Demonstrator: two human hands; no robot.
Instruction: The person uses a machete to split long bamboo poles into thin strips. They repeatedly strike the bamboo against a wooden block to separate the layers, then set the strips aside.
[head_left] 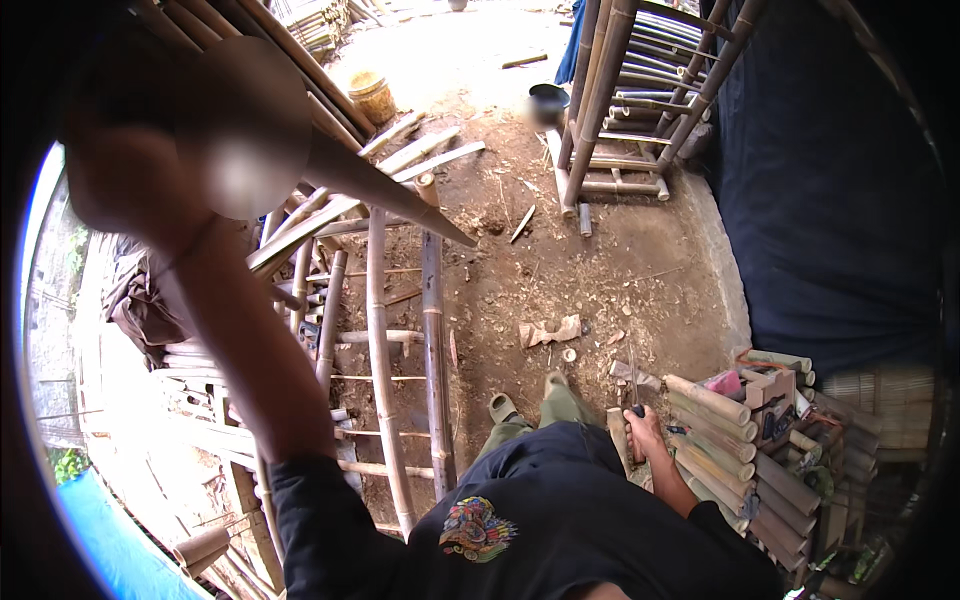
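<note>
Long pole [385, 194] slanting, pointing down rightward, knife [636, 406] pointing forward

No words, numbers or signs can be read. On the near side, the dark shirt [610, 530] bears a multicoloured printed emblem [478, 528], left of its middle; any lettering within that design is too small to make out.

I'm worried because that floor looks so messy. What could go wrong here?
A foot might slip on the wood chips scattered over the floor. What looks like a knife in the right hand could nick the nearby leg. The long pole by the raised left hand, which is blurred, might bump the bamboo frame.
</note>
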